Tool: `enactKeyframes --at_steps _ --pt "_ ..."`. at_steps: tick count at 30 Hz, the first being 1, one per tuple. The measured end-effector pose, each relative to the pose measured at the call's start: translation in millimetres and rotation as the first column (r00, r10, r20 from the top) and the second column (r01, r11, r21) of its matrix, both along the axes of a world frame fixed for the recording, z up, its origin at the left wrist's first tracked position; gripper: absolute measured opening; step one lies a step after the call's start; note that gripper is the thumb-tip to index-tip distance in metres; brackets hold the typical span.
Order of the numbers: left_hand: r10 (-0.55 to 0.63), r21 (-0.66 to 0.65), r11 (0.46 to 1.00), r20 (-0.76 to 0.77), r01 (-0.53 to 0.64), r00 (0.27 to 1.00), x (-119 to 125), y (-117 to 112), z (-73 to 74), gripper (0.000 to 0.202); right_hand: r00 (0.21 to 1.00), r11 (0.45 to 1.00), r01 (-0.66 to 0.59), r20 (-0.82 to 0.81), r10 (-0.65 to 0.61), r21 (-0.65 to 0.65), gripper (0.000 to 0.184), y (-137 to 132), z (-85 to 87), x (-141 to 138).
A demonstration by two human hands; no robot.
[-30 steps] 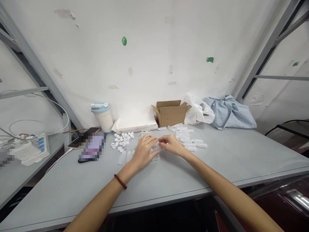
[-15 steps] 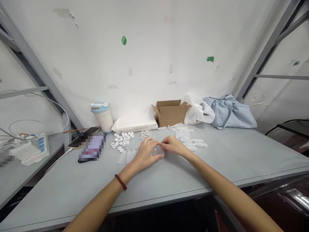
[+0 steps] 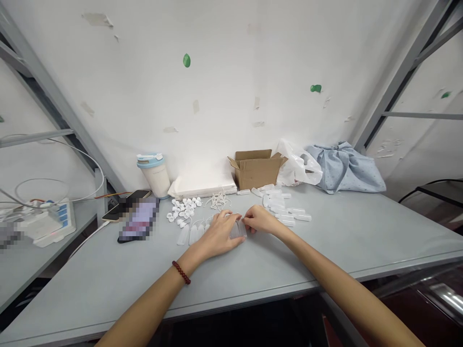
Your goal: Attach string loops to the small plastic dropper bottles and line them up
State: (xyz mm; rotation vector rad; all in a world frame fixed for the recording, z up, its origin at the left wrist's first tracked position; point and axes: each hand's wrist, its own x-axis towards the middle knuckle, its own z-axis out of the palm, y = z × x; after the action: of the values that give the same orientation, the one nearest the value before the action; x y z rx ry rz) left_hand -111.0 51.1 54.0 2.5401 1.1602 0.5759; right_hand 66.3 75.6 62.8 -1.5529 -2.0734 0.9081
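My left hand [image 3: 221, 235] lies over a row of small translucent plastic bottles [image 3: 238, 229], its thumb and fingers curved around the bottles at the row's right end. Beside it, my right hand [image 3: 259, 220] pinches at the top of the rightmost bottle; whatever is between those fingertips is hidden. Leftward, more bottles with thin white strings at their tops [image 3: 195, 233] stick out from under my left hand. White caps [image 3: 183, 208] sit in a heap behind these, next to a tangle of white strings [image 3: 218, 200]. Several loose bottles [image 3: 277, 200] are scattered behind my right hand.
Along the wall stand a lidded cup [image 3: 155, 176], a white stack [image 3: 202, 185], an open cardboard box [image 3: 258, 172], a white plastic bag [image 3: 298, 166] and a blue cloth bundle [image 3: 347, 168]. Two phones [image 3: 139, 221] lie at the left, near a power strip [image 3: 54, 221].
My right hand has shifted slightly right and down, its fingers still pinched near the bottle's top. The left hand has dropped a little and stays around the bottles.
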Motion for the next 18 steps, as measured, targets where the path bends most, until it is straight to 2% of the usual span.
enactKeyframes --at_steps 4,12,14,18 --pt "-0.018 0.012 1.0 -0.007 0.018 1.0 -1.1 0.9 0.0 0.053 0.999 0.998 0.008 -0.038 -0.01 -0.062 0.021 -0.7 0.6 -0.8" --pt "-0.035 0.026 0.999 -0.003 0.035 0.999 0.4 -0.3 1.0 0.046 0.99 0.989 0.003 -0.137 -0.024 -0.151 0.022 -2.0 1.0 -2.2" --pt "-0.033 0.041 0.999 0.018 0.033 0.999 0.9 -0.6 1.4 0.047 0.988 0.99 0.028 -0.148 -0.049 -0.138 0.022 -1.3 1.8 -2.3" --pt "-0.028 0.108 0.994 0.102 0.017 0.994 2.1 -0.8 4.1 0.048 0.97 0.99 0.14 -0.195 -0.143 -0.033 0.019 2.9 5.5 0.1"
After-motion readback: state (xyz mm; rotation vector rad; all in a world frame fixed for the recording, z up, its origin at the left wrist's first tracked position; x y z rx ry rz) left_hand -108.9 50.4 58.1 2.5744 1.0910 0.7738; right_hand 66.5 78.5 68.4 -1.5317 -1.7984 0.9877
